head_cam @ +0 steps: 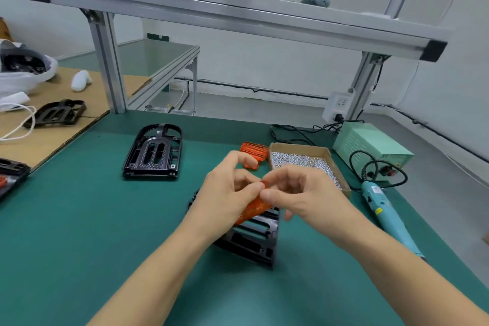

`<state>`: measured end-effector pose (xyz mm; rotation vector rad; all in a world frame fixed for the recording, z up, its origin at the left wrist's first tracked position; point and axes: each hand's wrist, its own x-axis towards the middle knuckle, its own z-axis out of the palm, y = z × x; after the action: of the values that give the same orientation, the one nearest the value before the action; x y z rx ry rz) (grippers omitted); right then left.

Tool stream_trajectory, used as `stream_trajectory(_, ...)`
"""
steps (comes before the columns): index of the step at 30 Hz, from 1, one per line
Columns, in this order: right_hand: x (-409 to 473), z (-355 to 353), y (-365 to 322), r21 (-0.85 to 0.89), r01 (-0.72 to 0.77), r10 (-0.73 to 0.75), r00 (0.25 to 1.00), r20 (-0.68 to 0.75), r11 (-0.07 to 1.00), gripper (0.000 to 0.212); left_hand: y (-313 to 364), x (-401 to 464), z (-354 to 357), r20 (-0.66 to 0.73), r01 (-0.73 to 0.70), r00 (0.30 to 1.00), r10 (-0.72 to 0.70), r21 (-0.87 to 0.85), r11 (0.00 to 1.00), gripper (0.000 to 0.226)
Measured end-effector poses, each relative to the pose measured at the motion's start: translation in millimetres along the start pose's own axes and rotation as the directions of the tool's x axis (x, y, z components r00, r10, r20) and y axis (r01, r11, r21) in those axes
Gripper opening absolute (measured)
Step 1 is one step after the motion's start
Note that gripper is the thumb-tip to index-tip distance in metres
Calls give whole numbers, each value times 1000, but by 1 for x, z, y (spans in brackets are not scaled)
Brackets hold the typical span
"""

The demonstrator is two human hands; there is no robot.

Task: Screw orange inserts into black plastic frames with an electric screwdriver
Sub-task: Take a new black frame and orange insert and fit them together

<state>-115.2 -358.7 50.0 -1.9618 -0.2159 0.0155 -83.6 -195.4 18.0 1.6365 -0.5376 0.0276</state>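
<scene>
Green mat [79,219], hands [262,193] gripping orange insert [252,209]

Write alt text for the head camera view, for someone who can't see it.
Both hands, left and right, hold an orange insert above a black frame on a green bench. A screw box and a screwdriver lie to the right; another frame sits to the left.

Translucent orange insert [252,209] tilted above black plastic frame [254,235] on green mat.
</scene>
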Motion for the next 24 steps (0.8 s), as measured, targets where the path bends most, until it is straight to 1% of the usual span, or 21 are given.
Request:
stream_trajectory(2,-2,-5,3,62,-42,42,999,4,997,12,-1,2,-2,40,58,998,-55,-80,995,23)
stream_trajectory(3,-4,-7,5,86,-55,57,998,-17,995,16,-3,3,-5,31,84,996,-81,-103,991,21)
stream_trajectory(4,-5,-9,8,107,-68,74,996,-48,992,19,-7,4,-11,-8,98,995,-99,-87,991,16)
stream_trajectory(5,-7,-11,12,131,-86,96,992,-78,988,21,-12,5,-18,-56,115,992,-116,-11,993,7)
stream_trajectory(6,-8,-12,16,159,-107,124,987,-101,981,21,-19,6,-25,-91,155,985,-145,109,982,10)
stream_trajectory(8,-11,-9,27,203,-154,184,973,-142,967,17,-34,0,-35,-110,237,971,-211,360,902,27)
stream_trajectory(9,-12,-6,34,195,-173,207,964,-169,966,15,-41,-3,-36,-106,253,967,-230,445,859,31)
stream_trajectory(11,-12,2,47,86,-200,214,953,-217,976,13,-52,-10,-33,-119,255,967,-227,544,799,33)
stream_trajectory(13,-11,11,58,-76,-206,183,953,-241,976,13,-56,-17,-30,-173,270,963,-209,555,787,31)
stream_trajectory(16,-10,16,68,-239,-188,127,960,-250,953,18,-56,-24,-30,-200,251,966,-166,552,796,31)
stream_trajectory(20,-6,15,70,-347,-167,94,971,-219,923,24,-54,-29,-28,-189,230,970,-152,514,827,31)
stream_trajectory(24,-5,13,71,-511,-150,49,978,-205,847,24,-53,-30,-26,-187,219,972,-142,506,834,32)
